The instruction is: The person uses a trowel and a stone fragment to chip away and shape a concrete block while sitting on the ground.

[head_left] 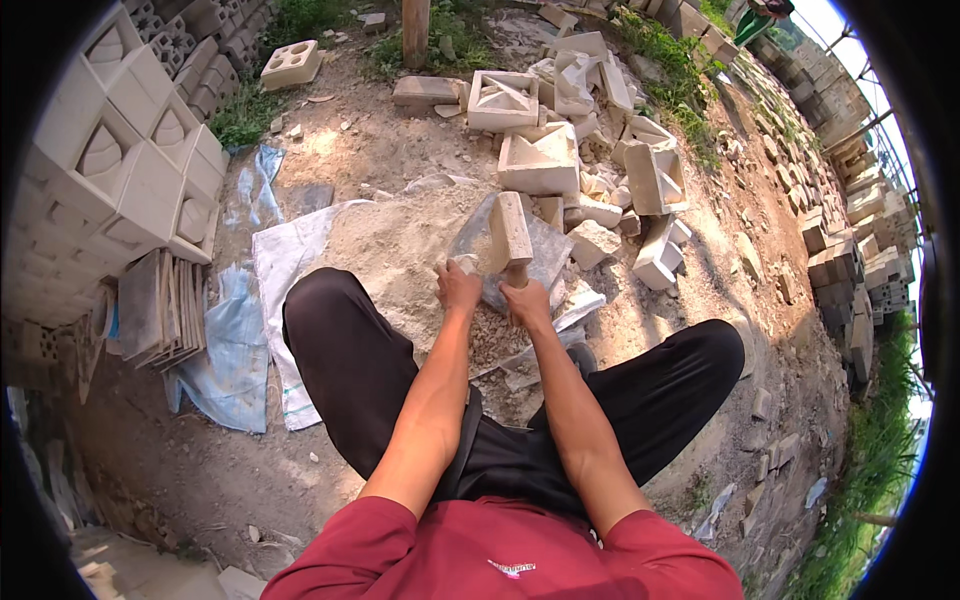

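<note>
My right hand (525,303) is wrapped round the short handle of a mallet whose long, pale, dust-coated head (510,230) stands raised in front of me. To its left, my left hand (458,285) is closed on a small pale chunk (466,263), partly hidden by the fingers. Beneath both hands lies a flat grey slab (548,250), tilted on the rubble. A heap of sandy crushed material (395,240) spreads left of the slab, over a white sheet (290,240).
Broken cream blocks (540,160) pile up beyond the slab to the right. Patterned blocks (130,150) are stacked at the left, above leaning thin boards (165,310) and a blue sheet (235,350). A wooden post (415,35) stands at the back; another person (765,15) shows far right.
</note>
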